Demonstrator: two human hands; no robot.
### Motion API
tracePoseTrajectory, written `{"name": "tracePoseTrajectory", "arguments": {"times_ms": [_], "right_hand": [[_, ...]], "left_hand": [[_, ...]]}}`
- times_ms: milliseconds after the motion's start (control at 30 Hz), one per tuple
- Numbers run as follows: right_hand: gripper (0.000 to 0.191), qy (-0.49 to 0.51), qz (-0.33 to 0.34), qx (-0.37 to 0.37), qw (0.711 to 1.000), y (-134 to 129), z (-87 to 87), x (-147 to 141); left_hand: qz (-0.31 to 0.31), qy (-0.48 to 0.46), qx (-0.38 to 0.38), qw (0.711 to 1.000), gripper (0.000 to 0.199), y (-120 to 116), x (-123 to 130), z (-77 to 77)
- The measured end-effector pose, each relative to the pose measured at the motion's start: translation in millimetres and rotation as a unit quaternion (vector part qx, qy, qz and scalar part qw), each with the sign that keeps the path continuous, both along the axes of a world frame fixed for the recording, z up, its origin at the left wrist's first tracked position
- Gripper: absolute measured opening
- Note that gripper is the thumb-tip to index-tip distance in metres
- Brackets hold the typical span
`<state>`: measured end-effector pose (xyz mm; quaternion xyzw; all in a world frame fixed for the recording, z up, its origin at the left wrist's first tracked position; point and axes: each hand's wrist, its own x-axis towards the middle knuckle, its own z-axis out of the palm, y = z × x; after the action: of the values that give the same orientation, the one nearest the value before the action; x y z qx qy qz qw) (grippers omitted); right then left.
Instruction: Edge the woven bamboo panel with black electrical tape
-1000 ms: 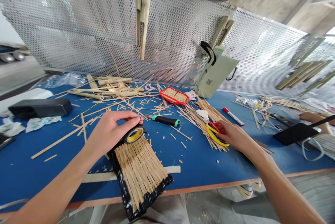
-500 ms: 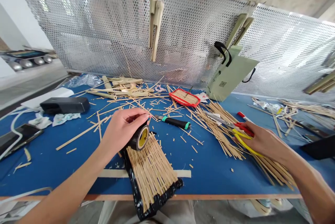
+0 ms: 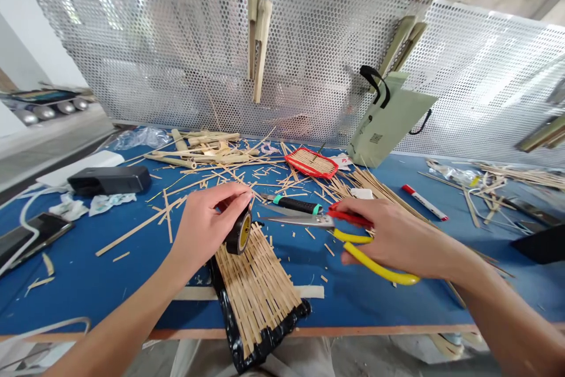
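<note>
- Since you go left to right, what's first?
- Left hand (image 3: 216, 212), thumb and fingers pinching a roll of black electrical tape (image 3: 233, 241) or its loose end, I can't tell which. Below lies the woven bamboo panel (image 3: 258, 292), its near corner past the front edge of the table (image 3: 353, 309). Next, scissors (image 3: 323, 221), blades pointing left, the right hand (image 3: 392, 236) wrapped around their handles.
- What could go wrong?
- I'd say the panel could slide off, since it overhangs, and the nearby blades could nick the left hand.
- How does the panel look?
- Pale, narrow strips, slim gaps, glossy wrinkled tape along the left side and near end.
</note>
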<state>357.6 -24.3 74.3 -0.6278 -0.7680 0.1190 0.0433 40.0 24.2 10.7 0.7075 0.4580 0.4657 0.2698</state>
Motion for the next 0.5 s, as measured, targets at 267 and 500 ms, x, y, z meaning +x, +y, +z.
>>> {"name": "tracePoseTrajectory", "arguments": {"times_ms": [267,500], "right_hand": [[0.057,0.017,0.020,-0.038,0.999,19,7.8,-25],[0.059,0.022,0.041,-0.020,0.999,22,5.3,-27]], "left_hand": [[0.001,-0.001,0.028,1.000,0.024,3,-4,1.1],[-0.034,-0.010,0.045,0.998,0.020,5,-4,0.1]]}}
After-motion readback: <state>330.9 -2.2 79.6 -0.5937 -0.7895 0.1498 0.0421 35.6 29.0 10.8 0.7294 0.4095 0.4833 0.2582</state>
